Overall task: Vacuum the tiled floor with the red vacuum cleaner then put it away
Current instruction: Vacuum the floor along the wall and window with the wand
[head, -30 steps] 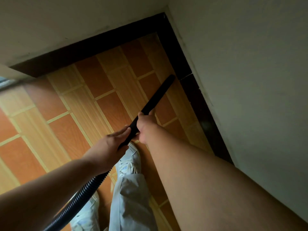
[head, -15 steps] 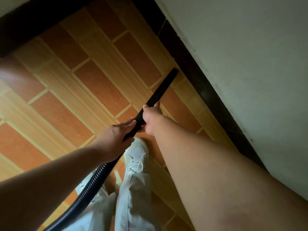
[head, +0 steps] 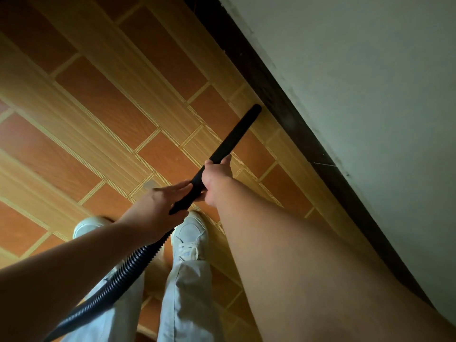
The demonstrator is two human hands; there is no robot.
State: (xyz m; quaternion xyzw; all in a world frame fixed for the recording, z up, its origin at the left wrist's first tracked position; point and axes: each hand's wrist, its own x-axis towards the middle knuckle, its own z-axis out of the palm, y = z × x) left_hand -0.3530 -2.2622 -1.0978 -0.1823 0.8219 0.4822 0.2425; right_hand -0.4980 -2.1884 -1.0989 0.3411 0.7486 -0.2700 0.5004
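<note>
Centrally, the right hand [head: 217, 178] is shown wrapped round the black suction tube [head: 234, 137], fingers curled over its upper side, while the left hand [head: 158, 208] is laid against the same tube just behind, fingers nearly straight along the shaft; whether its thumb closes underneath cannot be told. The hands are almost touching, the right being the farther and thus nearer the working end. From the left hand the ribbed hose [head: 118, 275] is led back to the near left, past the white shoes [head: 190, 233]; the cleaner's red body is not shown. Outward from the right hand, the tube's long axis is directed far and rightward, its tip being held at the tiled floor [head: 98, 95] just beside the dark skirting [head: 283, 107] below the pale wall [head: 357, 70]. The coming stroke is judged to be governed by this obliquity: the tip would be drawn along the skirting by the right hand, the left serving as pivot.
</note>
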